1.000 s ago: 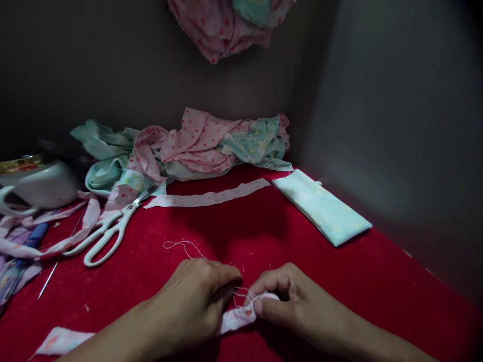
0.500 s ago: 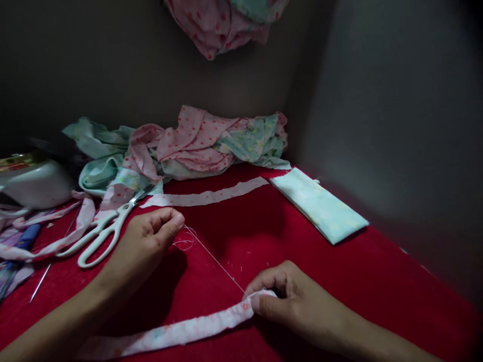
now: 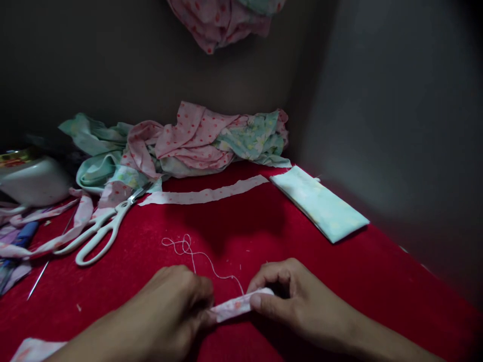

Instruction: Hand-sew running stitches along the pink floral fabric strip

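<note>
Head view: left hand [image 3: 177, 306] closed over a narrow pink floral fabric strip [image 3: 236, 306] on the red felt tabletop [image 3: 377, 281], fingers curled down; needle presumably pinched inside, cannot tell. Right hand [image 3: 292, 299] pinches the strip's free end between thumb and forefinger, other fingers loosely bent. Thin white sewing thread [image 3: 192, 254] runs slack from the strip end and loops on the felt just beyond the hands. Judgement: stitching step; keep the strip taut between both pinches, take small even stitches, draw the thread clear so the loop does not knot. White-handled scissors [image 3: 100, 231] lie well apart on the left, beside a long pale fabric strip [image 3: 204, 193]; folded mint cloth [image 3: 319, 203] sits far right.
</note>
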